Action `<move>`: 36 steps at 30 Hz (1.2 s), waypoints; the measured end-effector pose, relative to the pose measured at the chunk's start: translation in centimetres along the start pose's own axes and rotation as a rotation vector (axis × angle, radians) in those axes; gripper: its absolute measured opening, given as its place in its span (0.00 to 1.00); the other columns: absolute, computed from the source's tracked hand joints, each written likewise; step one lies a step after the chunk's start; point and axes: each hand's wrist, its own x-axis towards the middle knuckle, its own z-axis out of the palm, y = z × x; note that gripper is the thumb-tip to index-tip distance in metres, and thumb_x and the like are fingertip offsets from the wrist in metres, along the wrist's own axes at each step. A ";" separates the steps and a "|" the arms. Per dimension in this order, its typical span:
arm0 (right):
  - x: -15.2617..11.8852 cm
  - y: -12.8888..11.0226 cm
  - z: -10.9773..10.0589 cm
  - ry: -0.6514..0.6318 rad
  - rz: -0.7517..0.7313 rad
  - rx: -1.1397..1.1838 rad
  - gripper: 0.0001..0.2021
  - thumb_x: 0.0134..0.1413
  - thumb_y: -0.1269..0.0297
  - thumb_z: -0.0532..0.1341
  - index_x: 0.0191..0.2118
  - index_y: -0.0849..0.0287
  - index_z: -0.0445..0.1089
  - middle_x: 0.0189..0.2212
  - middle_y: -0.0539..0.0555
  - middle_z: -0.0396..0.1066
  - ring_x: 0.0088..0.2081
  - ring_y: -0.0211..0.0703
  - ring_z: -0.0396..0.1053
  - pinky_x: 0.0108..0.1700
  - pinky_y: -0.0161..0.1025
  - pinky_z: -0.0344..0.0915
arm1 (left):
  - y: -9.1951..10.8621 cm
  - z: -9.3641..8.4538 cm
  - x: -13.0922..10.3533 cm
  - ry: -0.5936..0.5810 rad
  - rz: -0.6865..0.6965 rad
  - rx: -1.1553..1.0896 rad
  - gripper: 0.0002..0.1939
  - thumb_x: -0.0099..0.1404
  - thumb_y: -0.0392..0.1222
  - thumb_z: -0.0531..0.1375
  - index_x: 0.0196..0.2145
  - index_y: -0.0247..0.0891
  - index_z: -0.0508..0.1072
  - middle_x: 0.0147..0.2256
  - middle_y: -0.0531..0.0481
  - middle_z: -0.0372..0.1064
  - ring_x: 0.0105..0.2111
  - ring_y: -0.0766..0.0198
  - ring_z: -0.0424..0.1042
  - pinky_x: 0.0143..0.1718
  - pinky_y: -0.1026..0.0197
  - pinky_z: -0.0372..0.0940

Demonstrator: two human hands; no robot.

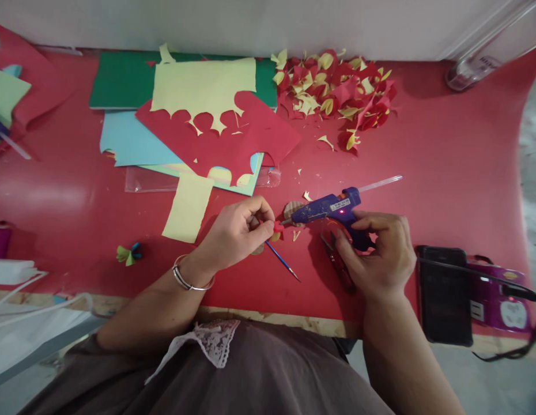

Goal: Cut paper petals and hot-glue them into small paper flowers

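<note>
My right hand (380, 253) grips a blue hot glue gun (322, 207) by its handle, with a clear glue stick jutting from the back and a red light lit. Its nozzle points left and meets, or nearly meets, a small red paper piece (278, 227). That piece is pinched between the thumb and fingers of my left hand (244, 230). Beneath the left fingertips, a thin blue paintbrush (282, 259) slants down to the right; its other end is hidden. Scissors (337, 262) lie partly under my right hand. A corrugated cardboard disc (293, 211) is behind the nozzle.
Cut red paper (268, 135) and cream paper (203, 86) overlap at the back. Right of them is a heap of red and yellow paper pieces (337, 86). A small green-blue paper flower (128, 253) lies left, a black phone (445, 294) and purple power socket (501, 294) right.
</note>
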 end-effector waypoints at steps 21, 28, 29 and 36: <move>-0.6 1.2 0.5 0.036 0.264 -0.037 0.14 0.57 0.61 0.75 0.44 0.53 0.72 0.44 0.56 0.79 0.38 0.49 0.73 0.41 0.48 0.68 | 0.1 0.3 0.2 -0.024 -0.071 -0.295 0.06 0.68 0.40 0.65 0.35 0.39 0.71 0.23 0.54 0.71 0.21 0.70 0.69 0.20 0.68 0.62; -0.3 3.2 1.0 0.157 0.392 -0.092 0.15 0.53 0.60 0.77 0.42 0.54 0.74 0.42 0.59 0.79 0.36 0.51 0.71 0.38 0.49 0.64 | -0.6 0.7 0.0 -0.076 -0.167 -0.504 0.09 0.67 0.43 0.67 0.35 0.38 0.72 0.31 0.48 0.81 0.26 0.69 0.73 0.25 0.69 0.63; -0.2 3.1 0.9 0.177 0.379 -0.108 0.16 0.53 0.58 0.78 0.42 0.54 0.74 0.42 0.59 0.79 0.39 0.54 0.72 0.39 0.50 0.65 | -0.5 0.8 0.0 -0.075 -0.179 -0.521 0.09 0.67 0.43 0.68 0.35 0.38 0.72 0.31 0.48 0.81 0.26 0.69 0.74 0.24 0.70 0.62; 0.1 -1.7 0.3 0.036 0.224 0.114 0.08 0.67 0.60 0.69 0.49 0.48 0.74 0.42 0.54 0.77 0.42 0.53 0.75 0.47 0.54 0.72 | 0.0 1.8 -0.1 -0.094 -0.159 -0.570 0.08 0.65 0.41 0.68 0.36 0.38 0.73 0.31 0.49 0.81 0.28 0.69 0.78 0.26 0.71 0.64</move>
